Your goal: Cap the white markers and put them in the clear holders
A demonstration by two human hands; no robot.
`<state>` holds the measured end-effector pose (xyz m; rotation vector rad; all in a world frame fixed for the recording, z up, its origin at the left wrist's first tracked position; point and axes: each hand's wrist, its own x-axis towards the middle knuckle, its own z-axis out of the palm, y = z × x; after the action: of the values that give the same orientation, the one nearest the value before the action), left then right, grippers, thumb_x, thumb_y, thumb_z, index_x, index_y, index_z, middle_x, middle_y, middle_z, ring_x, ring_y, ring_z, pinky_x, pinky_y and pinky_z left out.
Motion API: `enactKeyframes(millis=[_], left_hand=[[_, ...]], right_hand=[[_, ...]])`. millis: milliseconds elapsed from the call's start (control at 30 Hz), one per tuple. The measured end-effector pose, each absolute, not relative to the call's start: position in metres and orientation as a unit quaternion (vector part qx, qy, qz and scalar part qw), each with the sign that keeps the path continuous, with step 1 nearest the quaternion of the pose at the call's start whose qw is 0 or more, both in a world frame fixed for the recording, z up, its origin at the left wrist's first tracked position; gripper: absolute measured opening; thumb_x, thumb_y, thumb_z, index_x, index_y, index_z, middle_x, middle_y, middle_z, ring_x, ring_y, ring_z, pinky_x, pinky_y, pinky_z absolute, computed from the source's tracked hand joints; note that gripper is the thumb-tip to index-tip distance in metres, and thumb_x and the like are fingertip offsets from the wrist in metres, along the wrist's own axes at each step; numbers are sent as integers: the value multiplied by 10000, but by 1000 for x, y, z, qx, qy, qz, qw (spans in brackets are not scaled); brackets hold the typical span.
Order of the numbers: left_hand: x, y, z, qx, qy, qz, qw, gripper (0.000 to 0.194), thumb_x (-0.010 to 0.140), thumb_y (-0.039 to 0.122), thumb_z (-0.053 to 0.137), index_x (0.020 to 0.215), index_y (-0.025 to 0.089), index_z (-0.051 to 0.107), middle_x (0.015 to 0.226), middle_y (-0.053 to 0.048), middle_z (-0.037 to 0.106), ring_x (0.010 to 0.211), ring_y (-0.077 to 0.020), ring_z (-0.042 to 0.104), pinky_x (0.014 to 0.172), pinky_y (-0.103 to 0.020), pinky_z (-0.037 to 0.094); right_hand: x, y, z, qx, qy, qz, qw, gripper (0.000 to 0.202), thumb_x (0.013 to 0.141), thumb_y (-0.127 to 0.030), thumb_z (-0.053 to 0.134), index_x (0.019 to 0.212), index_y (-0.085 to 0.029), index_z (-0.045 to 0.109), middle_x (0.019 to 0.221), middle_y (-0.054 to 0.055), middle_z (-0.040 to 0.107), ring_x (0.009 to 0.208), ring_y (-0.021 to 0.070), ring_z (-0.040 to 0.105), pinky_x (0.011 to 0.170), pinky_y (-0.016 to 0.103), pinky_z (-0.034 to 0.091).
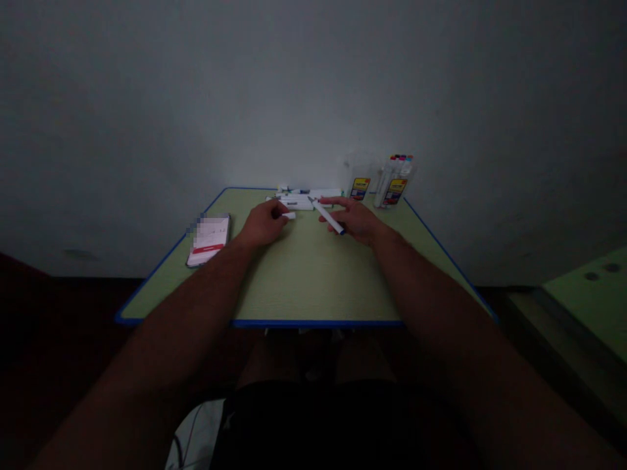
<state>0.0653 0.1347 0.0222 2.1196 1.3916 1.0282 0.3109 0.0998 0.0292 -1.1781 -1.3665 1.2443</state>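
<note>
Two hands work over a small green table [304, 281] with a blue edge band, and the light is dim. The right hand [356, 220] grasps a white marker [327, 217] between the fingers; the slim round barrel lies slanted, with its dark end toward the person. The left hand [264, 223] is curled and pinches a small white piece [289, 215], perhaps a cap, though I cannot tell for sure. Just behind both hands a loose row of white markers [304, 198] lies flat on the table top. These barrels are smooth plastic and round, so in my judgement a small push from a knuckle can make them roll toward the far edge. Two clear plastic cases [394, 179] stand upright at the back right, one with coloured marker tips on top; they look light and tall, so a sleeve or wrist can tip them. A phone [209, 240] lies near the left edge, well apart from the hands.
</note>
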Motion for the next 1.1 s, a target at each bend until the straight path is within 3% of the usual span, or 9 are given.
enactKeyframes(millis=[200,367,533,667,1100], left_hand=[[63,140,16,764,488,371,201,105,756,216,656,860,204,660,884,-62,700,806,-213,606,795,-379,463],[64,139,18,763,495,368,194,106,770,235,660,870,201,662,897,-63,708,806,-210,612,795,-363,468],[65,136,22,762,498,365,197,93,780,224,659,867,191,663,896,-64,704,817,-208,614,807,-355,469],[65,137,21,758,499,368,204,85,780,211,667,864,204,659,901,-62,706,815,-205,613,801,-358,470],[64,138,21,758,495,371,207,116,777,231,658,887,192,659,889,-62,698,804,-201,603,783,-358,465]], right_hand=[[312,101,29,-481,-543,513,459,161,882,-41,579,884,-175,667,906,65,756,541,87,607,464,191,470],[312,100,30,-478,-550,508,459,123,862,-48,601,870,-171,609,899,82,762,527,98,592,460,209,461],[311,94,33,-486,-560,502,445,258,766,48,628,863,-180,560,840,62,762,541,99,589,486,207,459],[309,93,34,-511,-556,488,437,265,770,27,643,888,-189,544,881,74,774,534,97,584,502,214,464],[312,98,32,-504,-577,484,423,166,831,-53,606,929,-119,723,1034,127,774,536,77,574,474,210,451]])
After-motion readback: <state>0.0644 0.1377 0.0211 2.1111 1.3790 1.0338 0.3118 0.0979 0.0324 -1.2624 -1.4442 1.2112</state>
